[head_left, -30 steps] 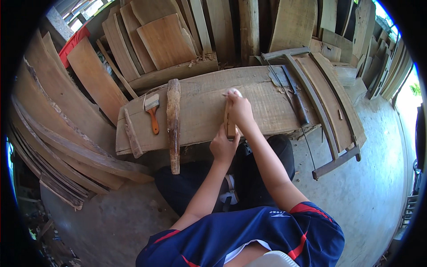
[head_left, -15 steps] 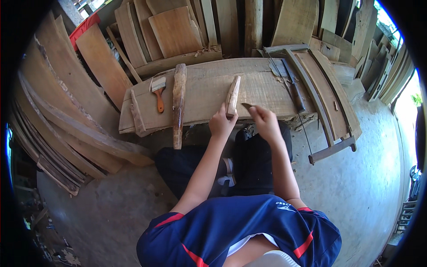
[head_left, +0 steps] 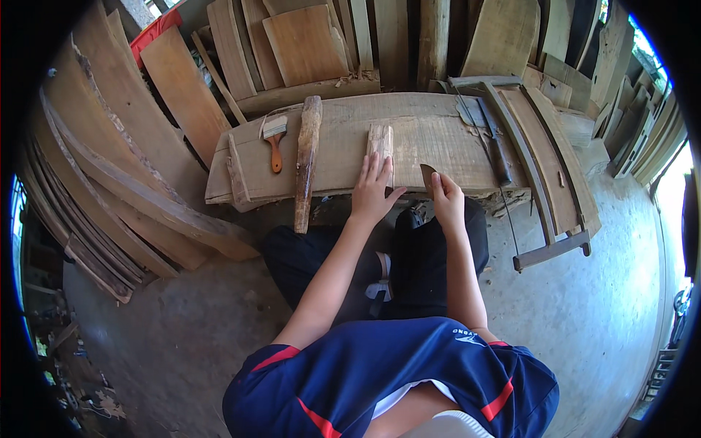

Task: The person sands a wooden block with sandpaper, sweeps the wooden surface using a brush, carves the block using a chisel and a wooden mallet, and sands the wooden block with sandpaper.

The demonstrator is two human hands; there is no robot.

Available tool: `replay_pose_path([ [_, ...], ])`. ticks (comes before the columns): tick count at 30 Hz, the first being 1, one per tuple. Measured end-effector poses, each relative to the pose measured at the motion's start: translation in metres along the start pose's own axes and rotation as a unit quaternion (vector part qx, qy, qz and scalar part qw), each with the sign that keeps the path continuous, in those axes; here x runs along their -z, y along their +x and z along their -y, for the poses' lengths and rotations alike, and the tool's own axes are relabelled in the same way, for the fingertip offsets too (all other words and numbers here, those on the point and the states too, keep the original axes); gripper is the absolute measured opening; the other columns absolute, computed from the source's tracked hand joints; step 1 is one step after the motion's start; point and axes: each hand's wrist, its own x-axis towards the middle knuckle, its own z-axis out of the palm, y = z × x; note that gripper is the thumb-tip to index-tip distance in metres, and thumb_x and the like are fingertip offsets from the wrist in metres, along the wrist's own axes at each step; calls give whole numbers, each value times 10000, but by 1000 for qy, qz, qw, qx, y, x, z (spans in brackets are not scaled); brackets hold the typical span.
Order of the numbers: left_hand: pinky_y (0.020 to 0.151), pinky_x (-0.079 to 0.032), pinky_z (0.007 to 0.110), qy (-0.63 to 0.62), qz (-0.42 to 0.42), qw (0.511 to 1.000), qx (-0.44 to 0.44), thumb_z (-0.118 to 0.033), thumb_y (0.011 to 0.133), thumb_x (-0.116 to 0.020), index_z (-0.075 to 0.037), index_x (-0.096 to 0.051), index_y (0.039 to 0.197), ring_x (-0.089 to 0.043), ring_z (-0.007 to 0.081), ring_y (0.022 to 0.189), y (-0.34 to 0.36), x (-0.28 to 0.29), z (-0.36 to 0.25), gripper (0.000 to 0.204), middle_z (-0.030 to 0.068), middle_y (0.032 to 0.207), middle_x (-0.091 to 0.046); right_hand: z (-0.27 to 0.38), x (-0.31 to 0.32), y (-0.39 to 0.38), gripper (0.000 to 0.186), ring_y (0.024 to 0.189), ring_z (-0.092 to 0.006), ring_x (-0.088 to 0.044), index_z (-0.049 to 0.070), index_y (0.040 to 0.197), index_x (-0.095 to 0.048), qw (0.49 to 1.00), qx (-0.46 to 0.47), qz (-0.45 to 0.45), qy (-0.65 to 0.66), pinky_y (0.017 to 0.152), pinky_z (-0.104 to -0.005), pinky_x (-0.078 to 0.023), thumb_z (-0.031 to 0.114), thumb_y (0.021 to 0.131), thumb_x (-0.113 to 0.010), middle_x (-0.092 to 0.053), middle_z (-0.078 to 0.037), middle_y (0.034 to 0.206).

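I could slide my left hand (head_left: 373,193) leftward over bare plank (head_left: 339,150) until the thick stick (head_left: 307,153) blocks it, the brush (head_left: 275,142) beyond, while rightward of the blade (head_left: 426,174) in my right hand (head_left: 447,203) the plank lies free up to the dark-handled tool (head_left: 501,164) and the frame saw (head_left: 521,164)

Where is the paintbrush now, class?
In the head view, the paintbrush lies on the left of the thick plank, between a wood strip and a long stick.

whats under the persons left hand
A wooden block, lying on the thick plank. Its far end shows beyond the left hand; the stretch directly beneath the hand is covered, so any marks or cuts there cannot be seen.
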Motion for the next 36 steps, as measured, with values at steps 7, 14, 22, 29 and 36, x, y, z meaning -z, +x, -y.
replay_pose_path([
  [7,892,-418,498,-106,-48,989,97,-190,838,-516,-73,-643,1012,-607,293,931,21,6,15,246,115,1028,-634,9,-30,-9,221,449,-161,-392,-28,912,-599,997,25,8,-69,453,-321,-352,186,897,-544,-471,-180,547],
  [14,1005,-278,445,-158,-32,980,117,-202,862,-494,-63,-300,1371,-340,407,1201,34,-44,31,562,256,1295,-353,-4,-74,14,256,1014,-360,-565,17,1100,-591,989,133,46,-45,825,-387,-473,133,893,-496,-590,-253,1009],
  [22,1080,-145,496,-134,56,977,156,-254,920,-368,-62,-207,1408,-206,365,1333,26,-40,35,548,226,1444,-193,-7,-68,6,319,1218,-331,-409,61,1191,-549,981,93,151,-80,963,-384,-392,191,925,-429,-515,-182,1219],
  [29,1070,-150,521,-114,58,982,140,-217,920,-331,-72,-226,1407,-217,308,1342,26,-28,29,519,175,1457,-202,-20,-91,55,311,1103,-337,-507,58,1126,-584,979,97,137,-118,881,-414,-451,233,910,-444,-560,-180,1149],
  [36,1076,-173,478,-126,42,977,164,-245,909,-351,-54,-277,1388,-280,309,1314,31,-35,24,521,191,1432,-258,-25,-100,69,319,1083,-339,-525,69,1126,-584,974,95,127,-161,864,-431,-459,256,915,-435,-560,-167,1159],
])
